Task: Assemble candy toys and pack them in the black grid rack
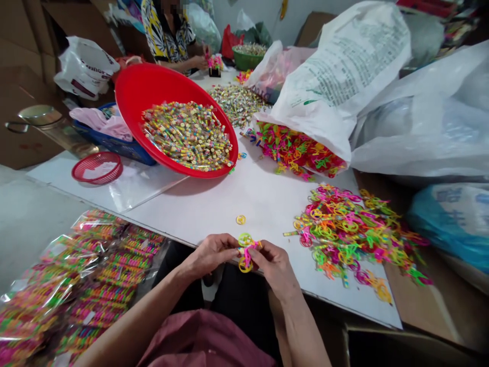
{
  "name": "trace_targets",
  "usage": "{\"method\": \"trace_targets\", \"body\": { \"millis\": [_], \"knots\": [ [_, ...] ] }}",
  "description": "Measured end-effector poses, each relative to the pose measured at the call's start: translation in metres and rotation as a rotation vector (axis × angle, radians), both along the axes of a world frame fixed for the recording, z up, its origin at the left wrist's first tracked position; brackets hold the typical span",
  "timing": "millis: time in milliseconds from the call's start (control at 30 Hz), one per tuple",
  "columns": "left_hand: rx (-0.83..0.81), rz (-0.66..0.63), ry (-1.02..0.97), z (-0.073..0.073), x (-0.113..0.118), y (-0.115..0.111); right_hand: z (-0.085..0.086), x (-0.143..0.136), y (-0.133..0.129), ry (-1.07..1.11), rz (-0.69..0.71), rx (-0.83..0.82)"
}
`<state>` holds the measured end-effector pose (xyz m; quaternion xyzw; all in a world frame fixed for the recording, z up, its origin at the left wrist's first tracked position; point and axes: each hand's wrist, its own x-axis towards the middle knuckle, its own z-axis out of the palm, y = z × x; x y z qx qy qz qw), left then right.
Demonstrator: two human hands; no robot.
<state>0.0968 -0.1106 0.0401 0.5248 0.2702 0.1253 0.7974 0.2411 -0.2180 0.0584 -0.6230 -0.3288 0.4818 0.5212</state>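
Observation:
Just over the table's front edge, my left hand (pixel 216 252) and my right hand (pixel 273 260) pinch a small plastic toy (pixel 247 253) between them. It has a pink middle, a yellow-green ring at the top and a yellow ring below. A short patterned piece at its left side is partly covered by my left fingers. A loose yellow ring (pixel 240 219) lies on the white table a little beyond my hands. Off to the right of my right hand spreads a heap of similar colourful plastic toys (pixel 344 227).
A tilted red basin (pixel 130 97) holds many short patterned tubes. From a white sack (pixel 344 61) spill bright plastic pieces (pixel 294 148). A small red basket (pixel 97 176) stands at left. Bagged toys (pixel 87 285) lie low left. Across the table a person (pixel 171 41) handles pink pieces.

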Motion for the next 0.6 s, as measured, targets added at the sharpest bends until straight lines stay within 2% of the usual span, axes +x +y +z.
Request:
{"method": "trace_targets", "body": {
  "millis": [133,333,400,467,533,600],
  "knots": [
    [0.031,-0.103,0.077,0.003,-0.01,0.001,-0.006,-0.004,-0.001,0.091,0.047,-0.005],
    [-0.034,-0.034,-0.01,0.006,-0.01,-0.004,-0.006,-0.012,0.0,0.201,-0.007,0.021],
    [0.05,-0.021,0.032,0.008,-0.009,-0.007,-0.003,-0.013,-0.002,0.1,-0.031,0.013],
    [0.214,0.022,0.12,0.009,-0.008,-0.012,-0.003,-0.017,-0.005,-0.063,-0.059,-0.009],
    [0.388,0.111,0.208,0.007,-0.007,-0.018,-0.009,-0.023,-0.004,-0.211,-0.109,-0.035],
    [0.455,0.188,0.255,0.002,-0.003,-0.023,-0.018,-0.03,0.001,-0.301,-0.172,-0.034]
  ]
}}
